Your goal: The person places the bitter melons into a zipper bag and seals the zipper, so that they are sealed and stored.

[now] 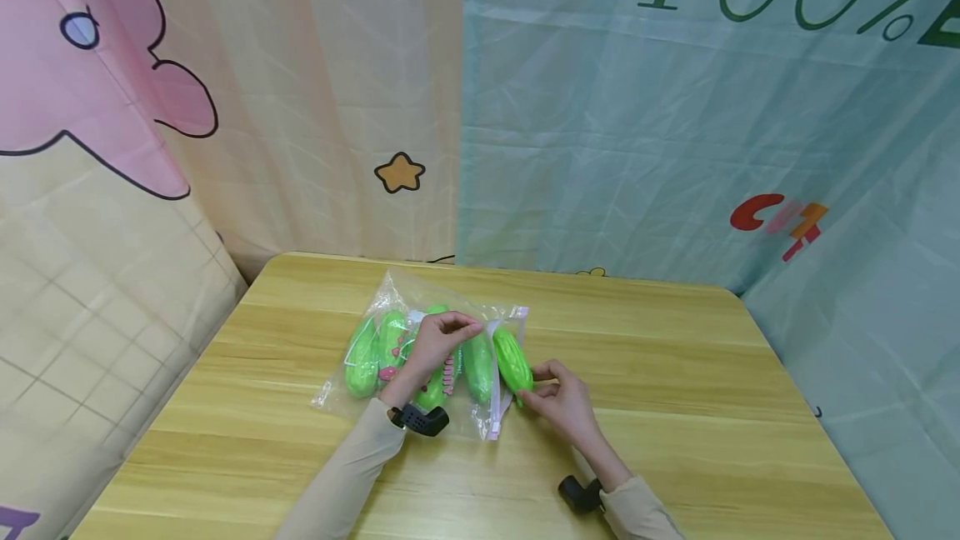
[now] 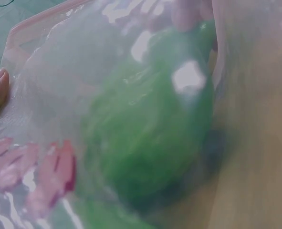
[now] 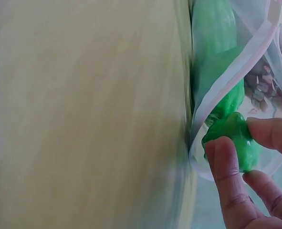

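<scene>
A clear zip bag [image 1: 397,288] with pink printing lies on the table, its mouth towards the right. Several green gourds [image 1: 363,361] show through its plastic. At the mouth, my right hand [image 1: 564,407] pinches a brighter, ridged green gourd [image 1: 513,361] between thumb and fingers. That gourd's knobby end [image 3: 234,136] shows in the right wrist view, with the bag's white zip edge [image 3: 222,90] around it. My left hand [image 1: 437,348] reaches over the bag and pinches its upper edge near the mouth. In the left wrist view, a blurred green gourd [image 2: 150,119] appears behind the film.
The bag lies on a wood-grain table [image 1: 675,407], left of its middle. A printed curtain [image 1: 337,107] hangs behind the far table edge, and a pale blue curtain [image 1: 885,290] stands along the right side. Each wrist wears a black camera [image 1: 423,421].
</scene>
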Tool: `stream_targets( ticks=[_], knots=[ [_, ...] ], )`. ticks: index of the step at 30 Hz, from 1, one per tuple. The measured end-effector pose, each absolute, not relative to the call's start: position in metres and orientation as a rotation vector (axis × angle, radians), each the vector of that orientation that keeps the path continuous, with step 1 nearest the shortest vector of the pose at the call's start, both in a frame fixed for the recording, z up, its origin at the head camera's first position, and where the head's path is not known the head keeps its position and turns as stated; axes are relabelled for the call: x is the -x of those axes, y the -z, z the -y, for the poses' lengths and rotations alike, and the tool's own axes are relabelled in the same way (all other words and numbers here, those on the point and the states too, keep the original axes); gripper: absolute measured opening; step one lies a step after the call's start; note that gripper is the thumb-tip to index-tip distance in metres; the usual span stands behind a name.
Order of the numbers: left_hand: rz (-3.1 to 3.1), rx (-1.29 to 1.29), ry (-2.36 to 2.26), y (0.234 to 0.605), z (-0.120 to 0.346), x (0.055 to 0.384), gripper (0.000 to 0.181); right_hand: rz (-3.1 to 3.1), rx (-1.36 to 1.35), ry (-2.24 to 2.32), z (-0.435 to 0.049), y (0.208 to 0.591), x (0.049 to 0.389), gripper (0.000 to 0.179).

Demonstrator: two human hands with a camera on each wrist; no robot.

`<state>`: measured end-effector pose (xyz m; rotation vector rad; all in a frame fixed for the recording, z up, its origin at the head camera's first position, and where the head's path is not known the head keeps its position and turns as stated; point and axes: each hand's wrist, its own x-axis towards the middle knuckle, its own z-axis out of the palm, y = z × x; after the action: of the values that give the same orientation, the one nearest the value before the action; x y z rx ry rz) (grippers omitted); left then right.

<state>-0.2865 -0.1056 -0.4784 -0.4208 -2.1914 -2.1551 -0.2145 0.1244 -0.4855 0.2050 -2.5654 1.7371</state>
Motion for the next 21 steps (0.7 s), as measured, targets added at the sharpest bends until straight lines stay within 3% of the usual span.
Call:
stream_targets(
  ticks=[21],
  knots=[
    [2.179, 0.433, 2.139, 0.4800, 0.1042, 0.2858, 0.019, 2.600, -0.155, -1.701, -0.1203, 0.4902, 0.2245, 0.036]
  ],
)
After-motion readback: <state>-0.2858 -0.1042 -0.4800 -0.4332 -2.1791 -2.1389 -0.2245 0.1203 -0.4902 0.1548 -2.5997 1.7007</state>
